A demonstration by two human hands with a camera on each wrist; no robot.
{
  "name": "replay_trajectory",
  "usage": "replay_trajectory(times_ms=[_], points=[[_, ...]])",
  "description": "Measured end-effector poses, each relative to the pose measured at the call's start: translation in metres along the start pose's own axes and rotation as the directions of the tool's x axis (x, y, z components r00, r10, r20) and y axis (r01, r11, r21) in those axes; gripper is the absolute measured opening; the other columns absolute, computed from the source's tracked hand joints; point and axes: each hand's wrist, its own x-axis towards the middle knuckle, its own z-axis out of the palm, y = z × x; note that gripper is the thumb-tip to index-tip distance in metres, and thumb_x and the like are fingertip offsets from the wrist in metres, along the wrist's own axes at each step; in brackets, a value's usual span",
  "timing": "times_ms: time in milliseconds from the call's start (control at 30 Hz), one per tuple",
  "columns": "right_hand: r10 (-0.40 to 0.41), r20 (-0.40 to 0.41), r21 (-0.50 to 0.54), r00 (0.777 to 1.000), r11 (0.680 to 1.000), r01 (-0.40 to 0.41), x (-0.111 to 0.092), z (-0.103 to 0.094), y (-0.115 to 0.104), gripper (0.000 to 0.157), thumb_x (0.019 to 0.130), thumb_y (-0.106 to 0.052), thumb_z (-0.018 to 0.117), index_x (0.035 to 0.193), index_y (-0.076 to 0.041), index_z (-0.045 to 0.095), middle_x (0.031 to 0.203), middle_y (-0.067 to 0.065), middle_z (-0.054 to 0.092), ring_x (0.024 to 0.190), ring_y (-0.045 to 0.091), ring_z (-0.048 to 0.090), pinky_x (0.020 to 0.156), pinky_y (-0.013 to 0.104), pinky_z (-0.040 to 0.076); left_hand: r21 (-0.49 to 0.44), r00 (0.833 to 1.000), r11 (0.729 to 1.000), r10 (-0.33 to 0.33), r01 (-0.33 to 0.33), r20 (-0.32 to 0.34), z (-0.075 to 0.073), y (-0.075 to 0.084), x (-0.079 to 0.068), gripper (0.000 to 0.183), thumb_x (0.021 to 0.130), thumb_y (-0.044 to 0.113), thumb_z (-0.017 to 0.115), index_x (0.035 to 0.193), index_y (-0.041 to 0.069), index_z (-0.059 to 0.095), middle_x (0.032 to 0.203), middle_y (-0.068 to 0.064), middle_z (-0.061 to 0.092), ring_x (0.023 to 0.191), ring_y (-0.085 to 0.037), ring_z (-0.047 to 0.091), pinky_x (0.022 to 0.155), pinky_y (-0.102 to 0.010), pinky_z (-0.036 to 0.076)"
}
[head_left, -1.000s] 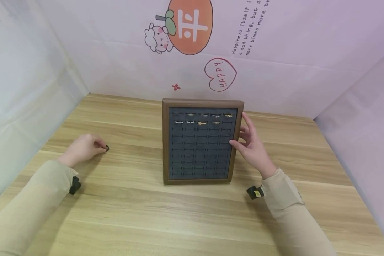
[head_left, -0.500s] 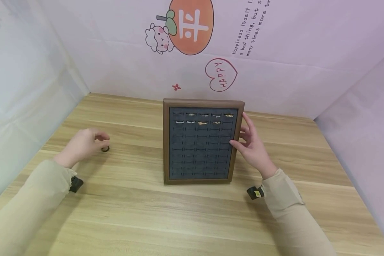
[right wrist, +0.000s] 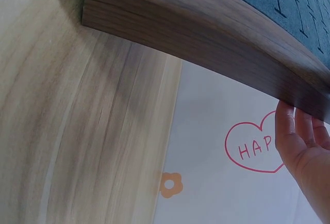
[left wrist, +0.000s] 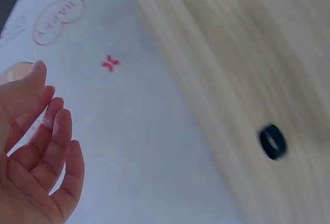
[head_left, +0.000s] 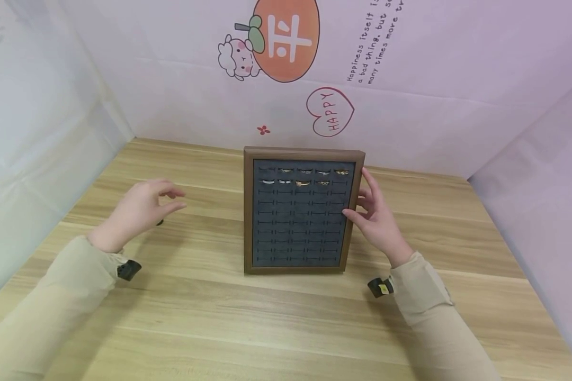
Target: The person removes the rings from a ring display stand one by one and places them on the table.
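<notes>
A brown wooden-framed ring display board [head_left: 295, 227] stands tilted back on the table, its dark grey slotted pad [head_left: 295, 217] facing me. Gold and silver rings [head_left: 302, 183] sit in the top two rows of slots. My right hand [head_left: 378, 225] grips the right side of the frame, thumb on the front and fingers along the edge; in the right wrist view the fingertips meet the wood. My left hand [head_left: 140, 211] hovers left of the board with nothing between thumb and relaxed fingers. A black ring [left wrist: 273, 142] lies on the table below it, mostly covered by the hand in the head view.
The wood-grain table [head_left: 209, 328] carries the board near its back edge. A white printed sheet [head_left: 171, 79] forms the wall behind, with more white sheeting [head_left: 33, 132] at the left and right. Black wrist cameras [head_left: 130, 270] hang below both cuffs.
My left hand has let go of the black ring on the table, then risen and shifted right with its fingers spread apart. The right hand and the board have stayed put.
</notes>
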Motion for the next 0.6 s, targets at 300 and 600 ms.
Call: replay_trajectory(times_ms=[300, 600], points=[[-0.005, 0.000, -0.002, 1.000, 1.000, 0.005, 0.001, 0.000, 0.000, 0.093, 0.085, 0.014, 0.057, 0.153, -0.025, 0.007, 0.127, 0.024, 0.049, 0.099, 0.000, 0.054, 0.081, 0.010, 0.047, -0.032, 0.981, 0.992, 0.111, -0.118, -0.162, 0.002, 0.032, 0.007, 0.018, 0.077, 0.002, 0.075, 0.093, 0.002, 0.069, 0.090, -0.011, 0.065, 0.082, -0.026, 0.061, 0.069, -0.039, 0.048], [0.002, 0.000, 0.002, 1.000, 1.000, -0.002, 0.001, 0.000, 0.002, 0.092, 0.086, 0.013, 0.057, 0.153, -0.025, 0.007, 0.128, 0.024, 0.049, 0.100, 0.000, 0.054, 0.082, 0.011, 0.047, -0.082, 0.963, 0.977, 0.178, -0.198, -0.204, 0.005, 0.066, 0.020, 0.020, 0.077, 0.003, 0.076, 0.095, 0.002, 0.069, 0.091, -0.010, 0.065, 0.084, -0.024, 0.061, 0.074, -0.038, 0.049]])
